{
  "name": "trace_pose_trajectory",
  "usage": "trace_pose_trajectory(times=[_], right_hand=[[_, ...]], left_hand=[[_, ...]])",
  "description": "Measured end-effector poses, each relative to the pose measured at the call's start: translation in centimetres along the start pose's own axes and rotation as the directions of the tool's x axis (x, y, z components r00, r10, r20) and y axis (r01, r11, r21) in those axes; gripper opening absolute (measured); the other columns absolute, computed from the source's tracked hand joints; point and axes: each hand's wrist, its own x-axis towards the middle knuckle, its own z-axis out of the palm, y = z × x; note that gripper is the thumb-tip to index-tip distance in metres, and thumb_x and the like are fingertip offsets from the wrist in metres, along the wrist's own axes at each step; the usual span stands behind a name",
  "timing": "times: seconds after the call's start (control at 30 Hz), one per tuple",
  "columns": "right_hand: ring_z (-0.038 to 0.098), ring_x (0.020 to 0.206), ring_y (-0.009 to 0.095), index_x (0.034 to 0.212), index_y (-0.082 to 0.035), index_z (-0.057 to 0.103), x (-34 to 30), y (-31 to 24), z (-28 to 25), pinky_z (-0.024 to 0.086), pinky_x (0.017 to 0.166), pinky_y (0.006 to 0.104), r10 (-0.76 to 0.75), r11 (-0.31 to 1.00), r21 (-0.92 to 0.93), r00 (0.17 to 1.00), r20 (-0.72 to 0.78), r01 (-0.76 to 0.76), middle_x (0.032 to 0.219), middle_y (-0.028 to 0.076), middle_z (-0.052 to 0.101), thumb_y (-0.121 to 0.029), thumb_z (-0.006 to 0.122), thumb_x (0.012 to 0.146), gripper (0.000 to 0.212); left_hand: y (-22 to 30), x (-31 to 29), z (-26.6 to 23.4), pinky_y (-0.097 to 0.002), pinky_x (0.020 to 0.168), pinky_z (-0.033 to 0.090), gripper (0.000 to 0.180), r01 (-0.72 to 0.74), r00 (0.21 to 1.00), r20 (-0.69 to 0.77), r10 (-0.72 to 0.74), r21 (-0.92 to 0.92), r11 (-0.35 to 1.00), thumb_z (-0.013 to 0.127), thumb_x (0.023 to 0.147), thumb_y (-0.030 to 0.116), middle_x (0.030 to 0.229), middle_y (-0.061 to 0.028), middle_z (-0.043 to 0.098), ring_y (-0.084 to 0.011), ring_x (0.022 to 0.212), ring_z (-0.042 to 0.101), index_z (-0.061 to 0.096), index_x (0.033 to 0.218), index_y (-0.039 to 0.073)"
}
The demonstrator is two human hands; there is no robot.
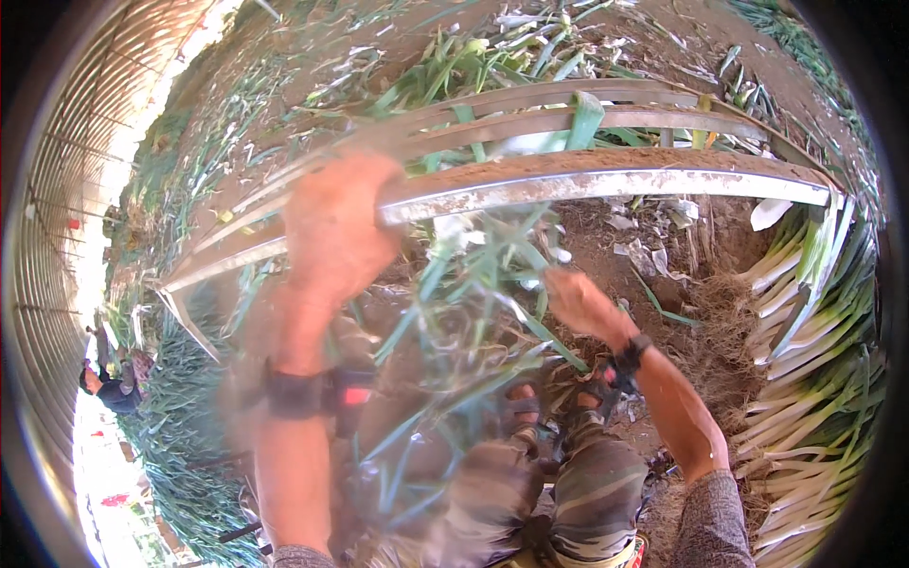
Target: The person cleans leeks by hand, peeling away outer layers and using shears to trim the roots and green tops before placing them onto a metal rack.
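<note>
My left hand, smeared by motion, is over the near rail of a low metal frame. Its fingers are too blurred to show whether they grip anything. Lower and to the right, my right hand is closed, fingertips drawn together; what is in them, if anything, I cannot make out. Blurred loose green onion leaves lie or fall between my hands, some just beside the right fingertips. Both wrists wear dark bands.
Trimmed green onions with white stems and roots lie in a long row at the right. Untrimmed green onions are heaped at the left. Leaf scraps litter the soil beyond the frame. Another person is at the far left, beside a ribbed wall.
</note>
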Motion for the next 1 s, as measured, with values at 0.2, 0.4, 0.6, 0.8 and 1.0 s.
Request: trace_pose_trajectory(times=[0.2,0.4,0.6,0.8,1.0], right_hand=[[0.060,0.063,0.028,0.112,0.003,0.056,-2.5,-2.5,-4.3,0.049,0.054,0.0367,0.001,0.997,-0.072,0.999,-0.041,-0.004,0.082,0.018,0.065,0.001,0.053,0.087,0.025],[0.056,0.071,0.027,0.113,0.002,0.054,-22.5,-2.0,-3.4,0.048,0.066,0.0381,0.407,0.913,0.021,0.905,-0.124,-0.408,0.082,0.021,0.057,-0.001,0.053,0.089,0.024],[0.067,0.090,0.032,0.120,-0.002,0.057,-26.3,-1.3,0.3,0.057,0.075,0.0416,0.051,0.998,-0.034,0.997,0.051,-0.049,0.098,0.020,0.065,-0.010,0.062,0.091,0.030],[0.061,0.065,0.030,0.111,0.002,0.057,-13.3,3.2,4.2,0.051,0.055,0.0389,-0.314,0.927,-0.188,0.946,0.079,0.324,0.075,0.014,0.062,-0.004,0.055,0.088,0.024],[0.062,0.061,0.025,0.124,0.000,0.054,-6.3,-2.2,-0.1,0.052,0.054,0.0347,-0.344,0.911,-0.254,0.939,-0.030,0.325,0.080,0.014,0.066,-0.002,0.058,0.084,0.040]], left_hand=[[0.6,0.0,0.3,-0.0418,0.080,0.050,0.029,0.010,0.999,0.031,-0.010,0.008,1.000,0.072,0.070,0.005,0.094,-0.0093,0.068,-0.0327,0.091,0.065,0.068,0.098,0.012],[0.2,-0.3,0.2,-0.0430,0.081,0.049,0.027,0.032,0.999,0.039,-0.034,0.044,0.999,0.074,0.072,0.011,0.093,-0.0074,0.068,-0.0322,0.092,0.064,0.068,0.098,0.013],[0.0,-0.8,0.2,-0.0421,0.083,0.049,0.026,0.072,0.996,0.048,-0.074,0.031,0.997,0.075,0.073,0.014,0.095,-0.0083,0.069,-0.0315,0.094,0.065,0.069,0.099,0.013],[1.5,-0.4,0.0,-0.0413,0.087,0.048,0.030,0.115,0.982,0.150,-0.117,0.027,0.993,0.076,0.071,0.015,0.098,-0.0067,0.069,-0.0295,0.099,0.064,0.069,0.099,0.013],[1.1,-1.0,0.0,-0.0418,0.087,0.049,0.033,0.112,0.987,0.117,-0.113,0.017,0.994,0.075,0.068,0.014,0.098,-0.0063,0.068,-0.0295,0.098,0.064,0.069,0.101,0.014]])
